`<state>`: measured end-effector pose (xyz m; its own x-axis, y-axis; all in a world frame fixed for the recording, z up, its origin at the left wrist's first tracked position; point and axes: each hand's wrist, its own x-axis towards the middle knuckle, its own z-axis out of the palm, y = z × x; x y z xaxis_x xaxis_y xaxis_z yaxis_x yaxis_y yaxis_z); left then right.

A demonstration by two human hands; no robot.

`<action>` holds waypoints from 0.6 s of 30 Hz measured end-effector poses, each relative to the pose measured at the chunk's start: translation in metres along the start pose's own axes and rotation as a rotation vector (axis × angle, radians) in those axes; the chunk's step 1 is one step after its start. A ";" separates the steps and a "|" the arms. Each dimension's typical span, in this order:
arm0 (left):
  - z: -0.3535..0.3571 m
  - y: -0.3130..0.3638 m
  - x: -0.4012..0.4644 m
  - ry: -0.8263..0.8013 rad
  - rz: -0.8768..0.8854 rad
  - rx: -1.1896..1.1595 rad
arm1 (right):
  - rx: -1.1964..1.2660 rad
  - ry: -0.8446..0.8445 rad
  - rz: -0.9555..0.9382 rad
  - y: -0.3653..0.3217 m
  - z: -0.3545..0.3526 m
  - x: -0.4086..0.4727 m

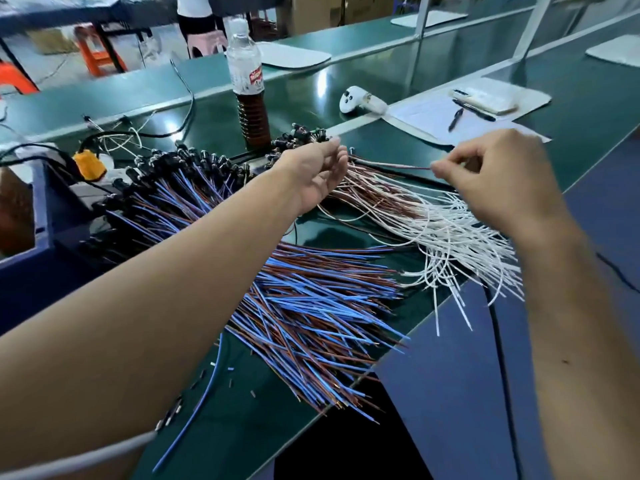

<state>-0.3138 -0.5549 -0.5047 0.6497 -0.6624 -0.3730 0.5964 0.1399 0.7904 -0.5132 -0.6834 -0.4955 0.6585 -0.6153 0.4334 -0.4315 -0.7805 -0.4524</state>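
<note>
A large fan of blue and brown wires (pixel 311 306) with black connectors lies across the green bench (pixel 398 133). To its right spreads a bundle of white and brown wires (pixel 433 223). My right hand (pixel 498 181) pinches the end of one brown-white wire (pixel 391 164) that stretches left toward its connector. My left hand (pixel 318 174) hovers palm-up over the heads of the white bundle, fingers relaxed and holding nothing.
A plastic bottle (pixel 247 84) of dark liquid stands behind the wires. A white controller (pixel 356 98), papers with pens (pixel 460 116) and a phone lie at the back right. A blue bin (pixel 41 216) and a yellow plug (pixel 89 164) sit at left. Loose wire scraps (pixel 221 375) lie near the front edge.
</note>
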 end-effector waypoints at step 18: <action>-0.090 0.039 -0.128 -0.102 0.529 1.507 | 0.191 -0.020 -0.168 -0.168 0.071 -0.038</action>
<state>-0.3317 -0.3988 -0.4699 0.5527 -0.8305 0.0694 -0.7036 -0.4204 0.5728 -0.4221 -0.5208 -0.4915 0.7239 -0.4752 0.5002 -0.1919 -0.8350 -0.5157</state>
